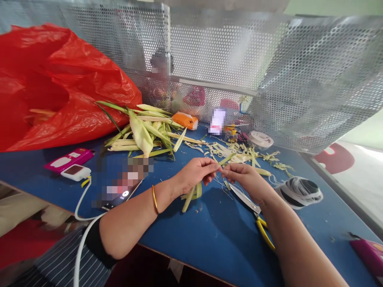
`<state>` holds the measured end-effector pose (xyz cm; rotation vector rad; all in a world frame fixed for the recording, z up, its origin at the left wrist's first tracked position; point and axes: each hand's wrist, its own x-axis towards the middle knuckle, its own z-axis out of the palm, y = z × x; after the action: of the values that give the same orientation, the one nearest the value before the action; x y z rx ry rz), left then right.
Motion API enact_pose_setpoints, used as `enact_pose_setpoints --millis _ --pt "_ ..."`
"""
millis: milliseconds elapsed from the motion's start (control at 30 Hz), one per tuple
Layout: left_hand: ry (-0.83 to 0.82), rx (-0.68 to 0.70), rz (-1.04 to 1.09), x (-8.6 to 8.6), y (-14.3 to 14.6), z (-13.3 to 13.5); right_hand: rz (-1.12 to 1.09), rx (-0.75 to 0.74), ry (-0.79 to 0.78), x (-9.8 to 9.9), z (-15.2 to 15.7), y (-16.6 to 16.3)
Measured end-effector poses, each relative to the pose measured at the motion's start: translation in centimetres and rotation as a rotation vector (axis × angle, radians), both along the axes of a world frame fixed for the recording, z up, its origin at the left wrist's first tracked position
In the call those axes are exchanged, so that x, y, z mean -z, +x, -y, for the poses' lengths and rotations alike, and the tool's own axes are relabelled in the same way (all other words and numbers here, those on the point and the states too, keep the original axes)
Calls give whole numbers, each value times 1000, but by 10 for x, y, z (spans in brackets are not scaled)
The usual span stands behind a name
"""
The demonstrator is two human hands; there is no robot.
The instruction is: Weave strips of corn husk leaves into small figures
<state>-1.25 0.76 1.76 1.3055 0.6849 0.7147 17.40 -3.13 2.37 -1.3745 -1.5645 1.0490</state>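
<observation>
My left hand (203, 173) and my right hand (243, 177) meet fingertip to fingertip over the blue table, both closed in a pinch. A narrow pale-green corn husk strip (228, 159) sticks up from between the fingers. Under my left hand hangs or lies a folded husk piece (189, 199); whether it joins the pinched strip cannot be told. Scissors (245, 199) with yellow handles lie beside and partly beneath my right hand. To the right of that wrist is a spool wound with whitish thread (301, 192). Loose thread crosses the table near the scissor blades.
A heap of corn husks (143, 135) lies beside a big red plastic bag (66, 83). Behind are an orange tissue pack (184, 120), a lit phone (217, 120), husk shreds (230, 151) and a tape roll (261, 139). A white cable (79, 207) runs under my left arm.
</observation>
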Motion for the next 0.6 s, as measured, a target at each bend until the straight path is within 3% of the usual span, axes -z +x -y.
enact_pose_setpoints --millis 100,233,433,600 --pt "-36 -175 -9 4 4 -3 117 23 200 2 4 -12" --pt "-79 -234 32 8 7 -3 163 64 524 4 9 -28" --pt "-78 -194 46 10 9 3 -179 23 331 15 8 -40" --pt "-62 -217 -1 10 9 4 -106 20 351 16 7 -42"
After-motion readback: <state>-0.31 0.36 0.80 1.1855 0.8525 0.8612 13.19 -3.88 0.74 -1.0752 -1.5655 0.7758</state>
